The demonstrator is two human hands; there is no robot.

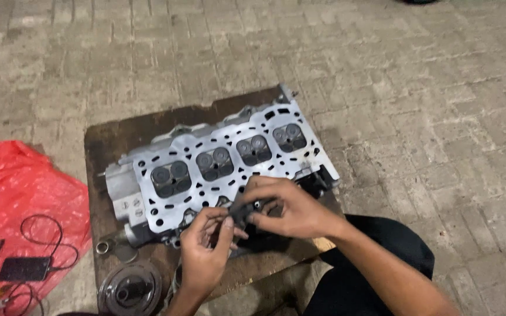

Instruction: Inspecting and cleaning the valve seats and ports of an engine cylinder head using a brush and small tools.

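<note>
Spreading across the whole view is a grey brick pavement (pixel 417 105), and everything else sits on it. At nine o'clock lies a crumpled red plastic sheet (pixel 19 187), probably there to keep small items off the ground; on it rests a dark phone-like slab (pixel 23 268) with a thin black cable (pixel 48 234) looped around it. At the centre a dark, stained wooden board (pixel 112 140) serves as a work surface, lifting the metal off the bricks. On it lies an aluminium cylinder head (pixel 224 161), flat face up so that its four round chambers with their valves show, running from eight o'clock toward one o'clock. At seven o'clock, just off the board's near edge, sits a round black pulley-like disc (pixel 131 288).

Both hands meet at six o'clock, over the near edge of the cylinder head. The right hand (pixel 291 208) curls its fingers and thumb in a pinch on a small dark part (pixel 242 212). The left hand (pixel 203 248) comes up from below, its fingertips pressed to the same part from the other side, seemingly to steady it. What the part is cannot be told. A black trouser leg (pixel 382 257) lies at five o'clock.
</note>
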